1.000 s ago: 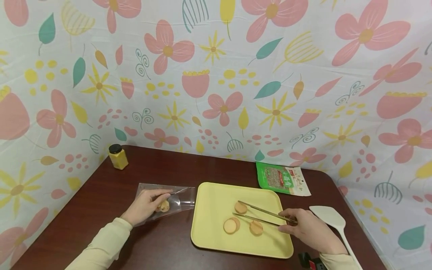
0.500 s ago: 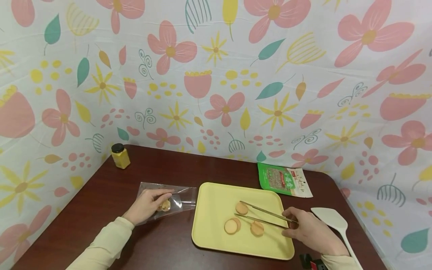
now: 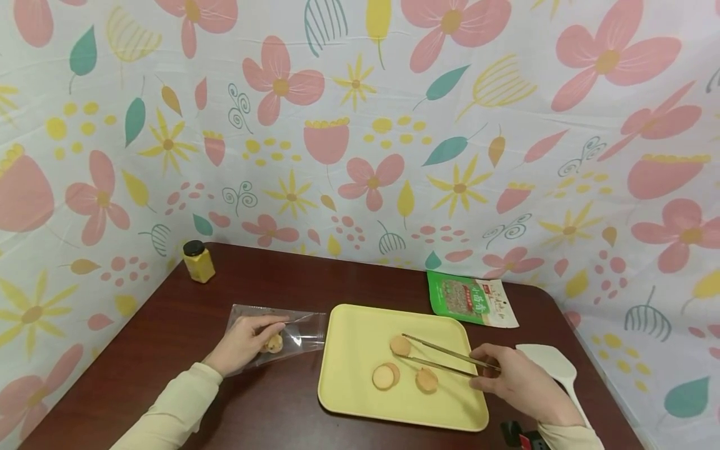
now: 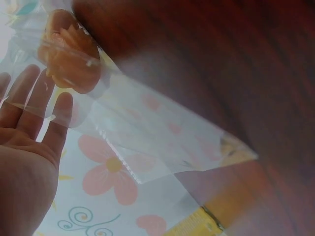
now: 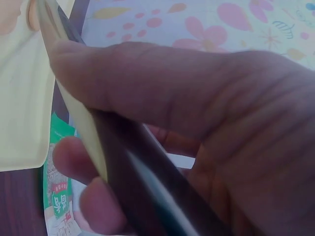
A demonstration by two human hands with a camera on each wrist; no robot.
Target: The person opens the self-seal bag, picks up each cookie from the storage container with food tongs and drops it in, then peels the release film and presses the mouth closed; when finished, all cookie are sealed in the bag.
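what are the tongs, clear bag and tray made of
Tongs: probably smooth metal; bright highlights run lengthwise. Bag: apparently thin, glossy plastic film, see-through with bright glare. Tray: likely matte moulded plastic, by its rounded corners and even yellow.

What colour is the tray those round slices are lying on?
The tray is pale yellow; the head view shows it best.

- Round tan slices [image 3: 384, 377]: flat on the yellow tray [image 3: 360, 331], two overlapping.
- Metal tongs [image 3: 439, 348]: arms apart, tips at one slice [image 3: 400, 345].
- Clear bag [image 3: 304, 328]: left of the tray, tan pieces [image 3: 274, 343] showing through.
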